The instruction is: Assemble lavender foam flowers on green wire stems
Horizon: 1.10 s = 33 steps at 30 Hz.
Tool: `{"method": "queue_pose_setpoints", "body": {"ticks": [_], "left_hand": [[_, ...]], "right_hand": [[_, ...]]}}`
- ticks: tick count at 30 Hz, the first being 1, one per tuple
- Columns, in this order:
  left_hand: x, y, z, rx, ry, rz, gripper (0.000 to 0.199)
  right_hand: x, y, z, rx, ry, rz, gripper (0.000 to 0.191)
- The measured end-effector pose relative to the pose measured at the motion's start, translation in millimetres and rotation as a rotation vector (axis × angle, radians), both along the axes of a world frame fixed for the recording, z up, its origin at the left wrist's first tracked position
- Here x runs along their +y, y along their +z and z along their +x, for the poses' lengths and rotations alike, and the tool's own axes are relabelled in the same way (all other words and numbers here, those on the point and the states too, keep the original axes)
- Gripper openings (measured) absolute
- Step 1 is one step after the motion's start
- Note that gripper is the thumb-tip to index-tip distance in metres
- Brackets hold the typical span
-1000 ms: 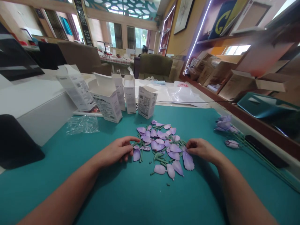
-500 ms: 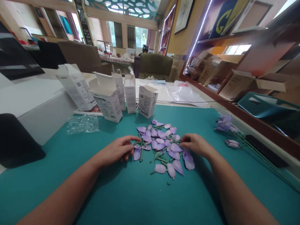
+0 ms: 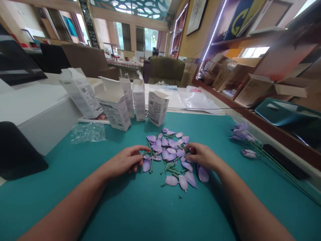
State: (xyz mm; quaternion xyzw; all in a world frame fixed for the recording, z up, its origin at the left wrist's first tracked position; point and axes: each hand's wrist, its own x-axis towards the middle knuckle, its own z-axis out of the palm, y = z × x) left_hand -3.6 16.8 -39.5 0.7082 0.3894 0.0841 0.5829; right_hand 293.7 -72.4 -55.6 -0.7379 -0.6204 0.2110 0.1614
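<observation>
My left hand [image 3: 122, 161] rests at the left edge of a heap of loose lilac artificial petals [image 3: 170, 154], its fingertips pinching a thin green stem piece [image 3: 144, 153]. My right hand [image 3: 203, 156] lies on the heap's right side, its fingers curled over petals; whether they grip one is hidden. Short green stem pieces [image 3: 173, 171] lie among the petals. Both hands rest on a teal cutting mat [image 3: 75, 201]. Off to the right lie finished lilac flowers [image 3: 240, 133] on long green stems.
Several open white cartons [image 3: 157, 108] stand at the mat's far edge, with a crumpled clear plastic bag [image 3: 87, 133] to their left. A black rectangular object [image 3: 284, 166] lies at the right. A seated person [image 3: 155, 53] is visible far across the room.
My right hand has slid left and inward, from the heap's right edge onto the petals. My left hand has stayed in place.
</observation>
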Motion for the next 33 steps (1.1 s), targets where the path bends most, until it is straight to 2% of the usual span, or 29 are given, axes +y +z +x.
{"method": "queue_pose_setpoints", "body": {"ticks": [5,14,16,20,23,27,33], "left_hand": [[-0.8,0.9,0.0,0.002,0.006,-0.006,0.047],[-1.0,1.6,0.4,0.008,0.003,-0.003,0.049],[-1.0,1.5,0.2,0.002,0.004,-0.007,0.048],[-2.2,2.7,0.6,-0.001,0.007,-0.011,0.048],[-3.3,4.7,1.3,0.014,0.016,-0.011,0.049],[-2.9,5.0,1.4,0.016,0.008,-0.01,0.048],[-2.2,3.6,1.2,0.007,0.005,-0.013,0.046]], "right_hand": [[-5.6,-6.9,19.5,0.154,-0.045,0.0,0.012],[-18.4,-5.4,42.8,0.294,-0.08,0.001,0.019],[-16.8,-6.6,43.2,0.25,-0.073,-0.006,0.021],[-5.2,-4.7,29.8,-0.03,-0.05,0.092,0.02],[5.8,-0.9,8.9,-0.126,0.044,0.113,0.021],[12.7,-0.9,-9.7,-0.179,0.172,0.085,0.031],[6.2,-7.3,4.3,-0.213,0.188,0.082,0.017]]}}
